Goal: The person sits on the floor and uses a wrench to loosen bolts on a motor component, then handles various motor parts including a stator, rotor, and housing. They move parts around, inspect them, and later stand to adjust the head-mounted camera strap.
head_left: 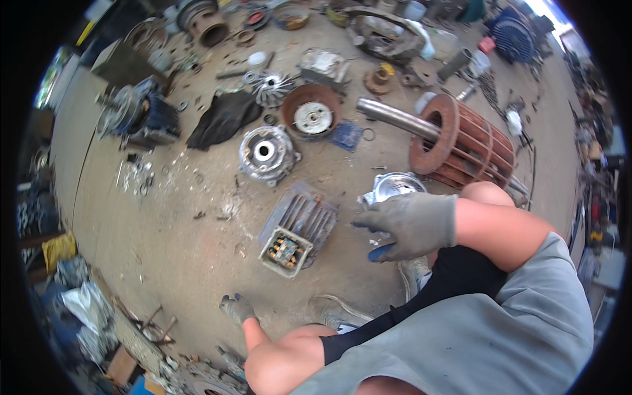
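Observation:
My right hand [409,224], in a grey glove with blue fingertips, hovers with fingers spread and holds nothing. It is just right of a grey ribbed motor housing [297,230] with an open terminal box, and just below a shiny metal end cover [395,186]. My left hand [237,308], also gloved, rests on the concrete floor at the lower middle, below the housing. Its fingers are too small to make out. My bare knees and grey shirt fill the lower right.
A rusty rotor with a steel shaft [461,141] lies behind the right hand. On the floor beyond are a grey end bell [266,153], a rusty round cover [311,112], a fan impeller [273,87], a black cloth [224,117] and a blue motor [141,115]. Scrap lines the left edge.

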A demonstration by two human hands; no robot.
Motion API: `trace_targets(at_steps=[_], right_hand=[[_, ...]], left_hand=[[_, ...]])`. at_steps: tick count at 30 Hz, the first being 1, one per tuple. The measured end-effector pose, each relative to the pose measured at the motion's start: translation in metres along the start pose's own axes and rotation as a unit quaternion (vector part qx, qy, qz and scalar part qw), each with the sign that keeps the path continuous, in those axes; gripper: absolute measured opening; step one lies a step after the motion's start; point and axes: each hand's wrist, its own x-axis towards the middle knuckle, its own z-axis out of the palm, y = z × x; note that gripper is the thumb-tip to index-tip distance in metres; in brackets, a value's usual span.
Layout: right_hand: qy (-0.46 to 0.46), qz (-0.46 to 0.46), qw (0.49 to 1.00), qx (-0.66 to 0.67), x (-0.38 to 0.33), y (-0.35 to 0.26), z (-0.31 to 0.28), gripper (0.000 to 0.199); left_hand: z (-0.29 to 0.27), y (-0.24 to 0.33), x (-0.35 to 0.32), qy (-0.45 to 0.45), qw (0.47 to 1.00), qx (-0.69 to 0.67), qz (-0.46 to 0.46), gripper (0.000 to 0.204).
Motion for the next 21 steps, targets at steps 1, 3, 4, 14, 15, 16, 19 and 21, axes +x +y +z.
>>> trace_targets(at_steps=[1,3,4,14,15,16,19,21], right_hand=[[0.014,-0.016,1.0,-0.006,-0.001,0.0,0.006,0.075],[0.023,-0.035,0.998,-0.036,0.0,-0.008,0.017,0.073],[0.029,-0.068,0.997,-0.016,0.003,-0.013,0.019,0.071],[0.42,-0.177,0.78,0.429,0.067,-0.073,-0.021,0.063],[0.461,-0.212,0.734,0.452,0.076,-0.071,-0.022,0.062],[0.496,-0.252,0.684,0.472,0.086,-0.069,-0.023,0.062],[0.546,-0.317,0.609,0.48,0.112,-0.057,-0.029,0.056],[0.559,-0.269,0.609,0.493,0.125,-0.044,-0.045,0.059]], left_hand=[[-0.008,0.015,0.005,0.004,0.999,-0.034,0.038,0.036],[-0.041,0.062,0.019,-0.038,0.989,-0.108,0.089,0.038],[-0.066,0.094,0.033,-0.107,0.981,-0.15,0.068,0.03],[-0.33,0.436,-0.002,-0.338,0.626,-0.504,0.489,0.058],[-0.333,0.457,-0.018,-0.358,0.613,-0.515,0.48,0.058],[-0.333,0.466,-0.038,-0.322,0.652,-0.54,0.425,0.054],[-0.324,0.495,-0.06,-0.242,0.688,-0.506,0.461,0.059],[-0.307,0.499,-0.061,-0.103,0.737,-0.391,0.542,0.054]])
